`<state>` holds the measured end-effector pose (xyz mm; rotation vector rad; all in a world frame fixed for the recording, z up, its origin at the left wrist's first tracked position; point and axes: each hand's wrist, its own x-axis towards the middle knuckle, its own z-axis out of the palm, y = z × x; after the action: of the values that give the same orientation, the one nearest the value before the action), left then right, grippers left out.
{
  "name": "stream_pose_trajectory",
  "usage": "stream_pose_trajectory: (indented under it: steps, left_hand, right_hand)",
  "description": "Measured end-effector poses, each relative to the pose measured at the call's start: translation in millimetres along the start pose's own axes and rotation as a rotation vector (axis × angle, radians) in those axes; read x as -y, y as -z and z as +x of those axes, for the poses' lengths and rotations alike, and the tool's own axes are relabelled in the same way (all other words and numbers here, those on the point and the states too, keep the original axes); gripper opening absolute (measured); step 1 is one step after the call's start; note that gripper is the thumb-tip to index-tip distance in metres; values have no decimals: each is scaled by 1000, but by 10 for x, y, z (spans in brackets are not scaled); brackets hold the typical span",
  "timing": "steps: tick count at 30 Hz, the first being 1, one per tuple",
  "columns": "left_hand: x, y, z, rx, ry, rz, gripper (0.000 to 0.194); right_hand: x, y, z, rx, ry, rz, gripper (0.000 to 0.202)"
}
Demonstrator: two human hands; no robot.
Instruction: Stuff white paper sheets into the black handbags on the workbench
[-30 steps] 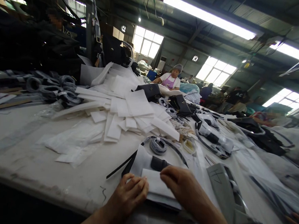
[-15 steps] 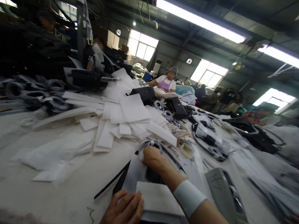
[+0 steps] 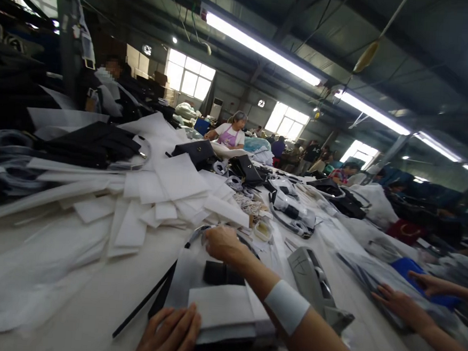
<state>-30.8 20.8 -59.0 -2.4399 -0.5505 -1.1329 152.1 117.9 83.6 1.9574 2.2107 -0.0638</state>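
A black handbag (image 3: pixel 216 273) lies on the table before me, with its dark strap (image 3: pixel 195 238) curving round its far side. Folded white foam sheet (image 3: pixel 225 305) covers the near part of the bag. My left hand (image 3: pixel 172 329) rests on the left edge of this sheet, fingers extended and fairly flat. At the far end of the bag, by the strap, my right hand (image 3: pixel 224 244) is closed with its fingers curled down; what lies in them is hidden. A pale band (image 3: pixel 288 306) wraps my right forearm.
Loose white foam sheets (image 3: pixel 134 227) pile up ahead on the left. A grey tape dispenser (image 3: pixel 310 280) stands to the right. Beyond it, a co-worker's hands (image 3: pixel 405 305) rest over plastic-covered material and a blue item (image 3: pixel 411 271). More black bags (image 3: pixel 244 170) lie farther back.
The view has swung right, so the scene sits farther left and the co-worker's hands show. My right hand stays closed by the strap, and my left hand stays on the foam edge.
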Motion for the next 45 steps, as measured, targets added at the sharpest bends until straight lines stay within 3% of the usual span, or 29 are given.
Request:
stream_pose_trajectory:
  steps: [4,8,10,16,19,22,25,29,35,39,42,45]
  left_hand:
    - [-160,84,81,-74,201,-134,43]
    - [-212,150,125,61,213,-158,38]
    - [-202,175,133,60,208,-160,38]
    - [-194,157,117,25,193,-193,36]
    - [-206,161,113,50,206,-228,35]
    - [-216,171,103,45,238,-258,34]
    - [-226,154,77,63,245,-262,33]
    - [-243,100,44,50,263,-248,32]
    - [-231,106,79,29,246,-217,26]
    - [-218,143,96,37,228,-211,27]
    - [-228,146,90,61,270,-255,29]
    - [-234,130,73,11,309,-261,26]
  right_hand:
    - [-10,145,-250,10,72,81,14]
    - [34,101,-399,-50,121,222,15]
    - [51,41,-458,-81,139,313,14]
    - [75,-348,-797,-96,228,375,19]
    - [122,-621,-1018,-229,326,456,32]
    - [171,-802,-1162,-419,395,550,28]
    - [162,-862,-1198,-522,397,614,24]
    - [69,-886,-1147,-509,383,748,37]
    - [79,-889,-1087,-646,275,971,13]
    - [209,-915,-1131,-563,223,1048,7]
    - [250,-1011,-1189,-575,282,990,4]
    - [226,-1097,-1245,-634,364,942,18]
